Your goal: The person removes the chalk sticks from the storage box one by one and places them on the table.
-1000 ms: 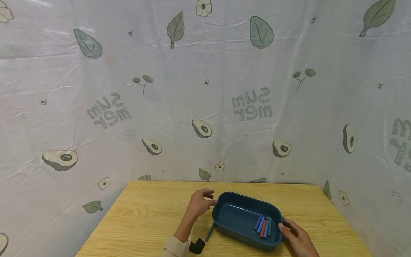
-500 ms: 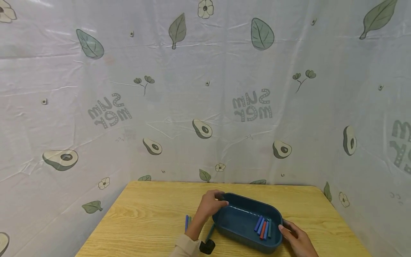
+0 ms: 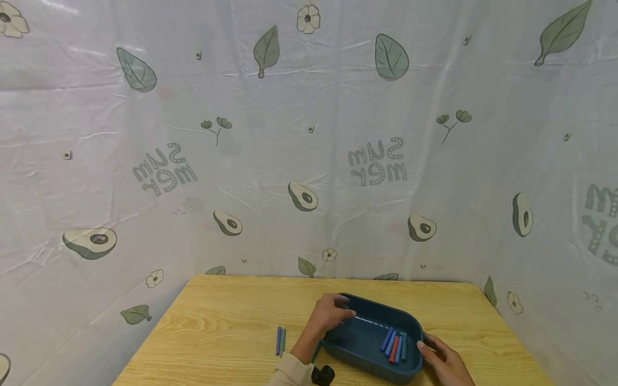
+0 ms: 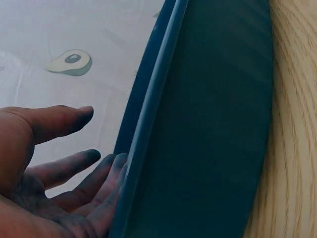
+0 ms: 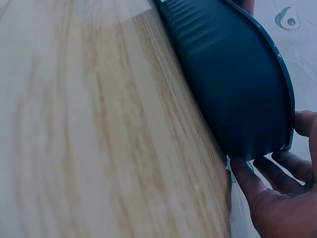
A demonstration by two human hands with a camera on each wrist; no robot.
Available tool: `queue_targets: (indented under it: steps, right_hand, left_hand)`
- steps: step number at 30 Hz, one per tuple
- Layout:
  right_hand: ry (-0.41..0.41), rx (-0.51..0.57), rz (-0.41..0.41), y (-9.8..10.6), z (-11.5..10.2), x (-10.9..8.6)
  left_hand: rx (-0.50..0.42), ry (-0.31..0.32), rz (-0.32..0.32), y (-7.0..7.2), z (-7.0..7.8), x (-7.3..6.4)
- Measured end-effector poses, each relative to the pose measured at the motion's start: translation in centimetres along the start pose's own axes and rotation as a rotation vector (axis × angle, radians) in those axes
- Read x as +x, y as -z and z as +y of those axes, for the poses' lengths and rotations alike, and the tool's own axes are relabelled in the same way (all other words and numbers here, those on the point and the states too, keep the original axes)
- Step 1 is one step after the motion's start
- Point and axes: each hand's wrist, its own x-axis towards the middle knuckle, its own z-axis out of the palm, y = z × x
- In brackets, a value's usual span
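A dark blue oblong tub (image 3: 350, 339) sits on the wooden table. Inside, toward its right end, lie several short coloured sticks, a red one (image 3: 394, 349) among blue and green. My left hand (image 3: 330, 312) is over the tub's left end, thumb and fingers apart; in the left wrist view its lower fingers lie against the rim (image 4: 148, 111). At the opposite end my right hand (image 3: 446, 360) grips the tub, thumb at the rim and fingertips (image 5: 241, 166) on the outer wall. Nothing else is in either hand.
Left of the left forearm, a blue stick (image 3: 278, 341) and a green stick (image 3: 283, 342) lie side by side on the table (image 3: 217, 332). Another dark green stick (image 3: 316, 351) shows partly beside the tub, behind the left wrist. A patterned white sheet (image 3: 270, 161) hangs behind.
My left hand has moved right, from beside the tub's left end to over its rim. The two sticks on the table came into view from behind the forearm. My right hand keeps its place.
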Motion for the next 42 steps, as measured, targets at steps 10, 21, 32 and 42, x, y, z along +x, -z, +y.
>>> queue_targets:
  steps: [10, 21, 32, 42]
  right_hand:
    - [-0.002, 0.006, -0.014, -0.3, -0.2, 0.2]
    - [0.017, -0.034, -0.012, -0.4, -0.6, 0.3]
    - [0.01, -0.049, -0.014, -0.3, -0.7, 0.4]
    - [0.009, -0.048, -0.002, -0.1, -0.4, 0.2]
  left_hand:
    - [-0.112, 0.111, -0.084, -2.5, 0.1, 0.9]
    - [-0.166, 0.205, -0.12, -5.3, -0.4, 2.0]
    - [-0.137, 0.248, -0.068, -7.7, 0.0, 2.5]
    - [0.015, 0.202, 0.022, -9.9, 0.3, 2.8]
